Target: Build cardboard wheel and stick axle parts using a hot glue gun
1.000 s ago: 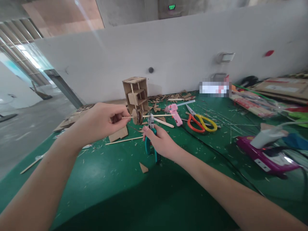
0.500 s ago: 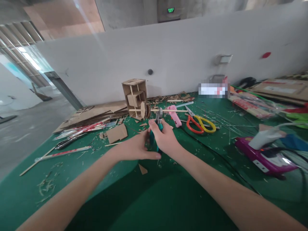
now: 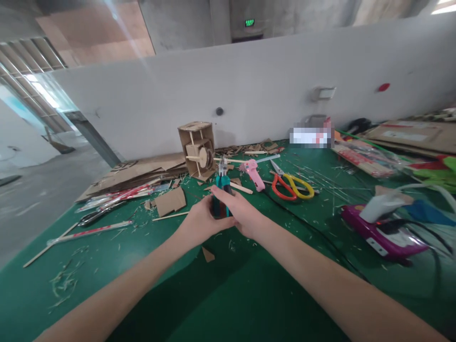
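A pair of cutting pliers (image 3: 223, 182) with teal handles stands upright between my hands, its jaws pointing away from me. My right hand (image 3: 243, 212) is closed round the handles from the right. From the left, my left hand (image 3: 200, 219) curls its fingers against the same handles. Just beyond the jaws, a thin wooden stick (image 3: 233, 160) runs sideways from round cardboard discs (image 3: 205, 157). The discs sit by an open cardboard frame (image 3: 195, 127) braced with sticks. The jaws overlap the stick in view; whether they touch it I cannot tell.
Right of the pliers lie a pink glue gun (image 3: 254, 175) and scissors (image 3: 298, 185) with red and yellow handles. A purple power strip (image 3: 383, 237) sits further right. Cardboard sheets (image 3: 142, 173), bagged sticks and scraps lie left on the green table (image 3: 249, 294).
Both hands and the pliers have moved slightly left. My left hand has closed in on the handles. The stick, which reached past the glue gun, now shows only as far as it.
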A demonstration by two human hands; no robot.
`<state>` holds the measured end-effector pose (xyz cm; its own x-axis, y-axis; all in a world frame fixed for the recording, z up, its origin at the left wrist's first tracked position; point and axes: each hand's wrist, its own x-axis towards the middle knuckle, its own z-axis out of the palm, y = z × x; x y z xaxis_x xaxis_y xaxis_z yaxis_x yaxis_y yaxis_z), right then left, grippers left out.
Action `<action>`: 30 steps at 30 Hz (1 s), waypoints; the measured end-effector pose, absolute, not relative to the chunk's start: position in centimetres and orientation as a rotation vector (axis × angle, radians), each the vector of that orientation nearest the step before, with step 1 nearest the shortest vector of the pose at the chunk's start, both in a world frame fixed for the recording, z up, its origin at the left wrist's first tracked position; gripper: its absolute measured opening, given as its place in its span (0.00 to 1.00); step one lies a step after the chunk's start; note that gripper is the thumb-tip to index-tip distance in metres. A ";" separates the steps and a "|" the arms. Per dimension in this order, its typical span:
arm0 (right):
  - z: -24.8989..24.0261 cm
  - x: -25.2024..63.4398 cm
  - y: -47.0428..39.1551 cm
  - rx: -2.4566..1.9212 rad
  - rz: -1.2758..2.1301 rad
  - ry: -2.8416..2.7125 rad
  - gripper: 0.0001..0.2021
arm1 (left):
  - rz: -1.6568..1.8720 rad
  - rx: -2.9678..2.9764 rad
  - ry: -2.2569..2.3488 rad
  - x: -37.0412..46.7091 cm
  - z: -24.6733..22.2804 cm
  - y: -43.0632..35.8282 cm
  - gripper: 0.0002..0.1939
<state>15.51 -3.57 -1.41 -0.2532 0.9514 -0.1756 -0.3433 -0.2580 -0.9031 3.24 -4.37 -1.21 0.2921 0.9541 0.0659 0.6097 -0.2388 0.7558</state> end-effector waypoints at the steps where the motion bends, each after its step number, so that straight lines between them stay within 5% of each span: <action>1: -1.5 15.2 -3.7 -0.976 1.732 -0.878 0.16 | 0.640 2.004 1.467 3.0 -1.0 -4.7 0.29; 9: -1.3 14.8 -4.0 -0.583 2.052 -0.546 0.03 | 0.225 2.460 1.930 -0.2 6.3 -6.7 0.28; 13: -1.4 14.6 -4.6 -0.496 2.107 -0.535 0.06 | 0.877 2.451 2.077 -0.6 9.9 -5.1 0.26; 16: -1.2 14.1 -5.2 -0.452 2.077 -0.527 0.08 | 1.338 2.246 1.813 0.6 8.3 -3.8 0.29; 21: -0.9 13.8 -5.4 -0.453 2.073 -0.519 0.08 | 0.766 1.803 1.571 2.0 2.6 -2.5 0.33; 26: -1.5 13.6 -5.2 -0.527 2.125 -0.523 0.08 | 1.502 2.054 1.534 2.3 3.6 0.3 0.32; 30: -2.0 13.2 -5.3 -0.599 2.122 -0.552 0.06 | 1.469 2.303 1.451 3.1 5.9 2.1 0.22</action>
